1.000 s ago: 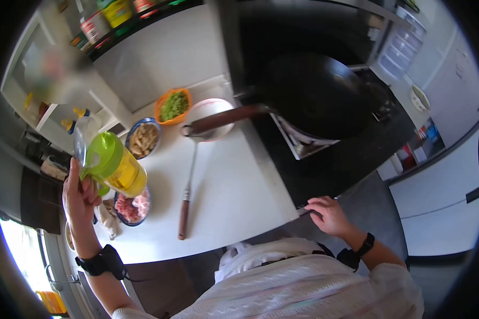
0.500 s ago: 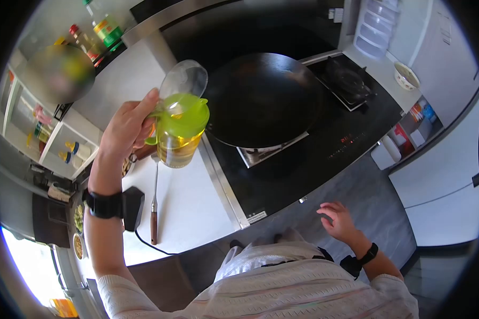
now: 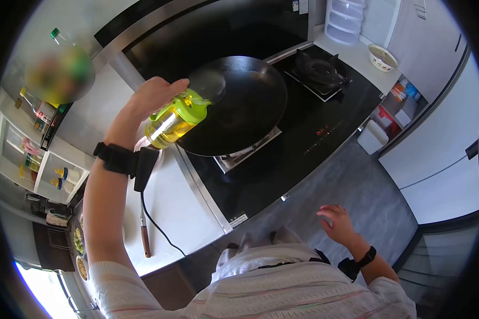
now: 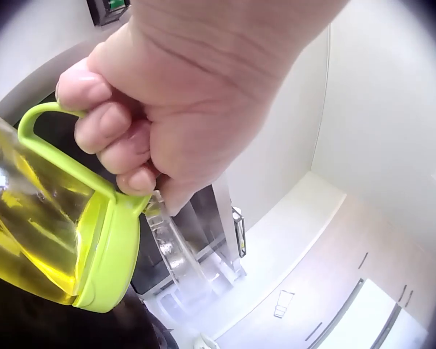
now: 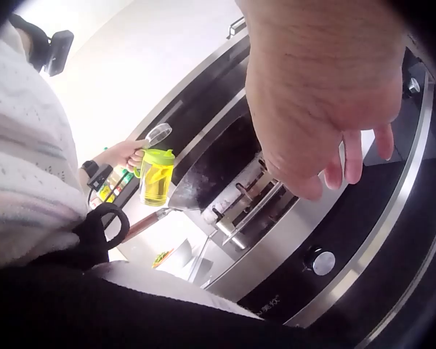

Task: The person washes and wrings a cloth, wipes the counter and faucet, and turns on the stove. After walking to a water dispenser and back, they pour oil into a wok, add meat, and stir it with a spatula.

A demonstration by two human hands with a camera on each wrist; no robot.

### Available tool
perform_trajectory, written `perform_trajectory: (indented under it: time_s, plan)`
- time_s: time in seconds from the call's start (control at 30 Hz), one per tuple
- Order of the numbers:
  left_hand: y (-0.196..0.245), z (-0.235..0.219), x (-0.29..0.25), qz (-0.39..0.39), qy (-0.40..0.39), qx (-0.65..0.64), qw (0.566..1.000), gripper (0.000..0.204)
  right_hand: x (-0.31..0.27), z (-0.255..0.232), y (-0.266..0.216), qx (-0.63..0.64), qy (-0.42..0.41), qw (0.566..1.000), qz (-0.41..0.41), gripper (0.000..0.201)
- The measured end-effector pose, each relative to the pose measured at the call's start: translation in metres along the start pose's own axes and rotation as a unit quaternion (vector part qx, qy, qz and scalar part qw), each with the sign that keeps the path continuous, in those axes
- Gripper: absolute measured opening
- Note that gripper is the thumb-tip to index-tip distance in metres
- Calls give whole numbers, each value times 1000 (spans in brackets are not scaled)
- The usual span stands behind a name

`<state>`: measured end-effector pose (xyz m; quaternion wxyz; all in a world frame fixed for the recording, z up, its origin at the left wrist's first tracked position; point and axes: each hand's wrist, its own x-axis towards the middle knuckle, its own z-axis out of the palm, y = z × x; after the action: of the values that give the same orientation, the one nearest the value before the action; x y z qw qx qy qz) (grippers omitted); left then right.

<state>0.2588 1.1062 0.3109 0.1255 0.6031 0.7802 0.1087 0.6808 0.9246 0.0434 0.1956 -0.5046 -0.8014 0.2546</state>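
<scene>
My left hand (image 3: 153, 98) grips the green handle of a clear oil jug (image 3: 178, 119) with a green top and yellow oil inside. The jug leans over the left side of a black wok (image 3: 250, 106), its spout toward the pan. In the left wrist view, curled fingers (image 4: 105, 127) wrap the handle, and the oil (image 4: 36, 233) slopes toward the green collar. A transparent lid flap (image 3: 207, 85) stands raised over the spout. My right hand (image 3: 338, 223) hangs in front of the stove, fingers loosely bent, holding nothing.
The wok sits on the left burner of a black stove (image 3: 282, 159); a second burner (image 3: 318, 69) lies right. On the white counter (image 3: 181, 212) are a wooden-handled utensil (image 3: 145, 242) and a partly hidden bowl (image 3: 157, 162). Another bowl (image 3: 383, 57) stands at the back right.
My left hand has carried the oil jug from above the counter rightward to the wok, and the jug has tipped over. The view has turned toward the stove. My right hand stays low.
</scene>
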Motion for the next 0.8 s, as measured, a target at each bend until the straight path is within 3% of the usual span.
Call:
perform_trajectory:
  time_s: [0.5, 0.8]
  plan:
    - [0, -3, 27, -18, 47, 92, 994, 63, 6, -8, 8, -8, -5, 1000, -3, 27]
    - [21, -1, 38, -19, 20, 75, 997, 64, -2, -8, 10, -13, 5, 1000, 4, 24]
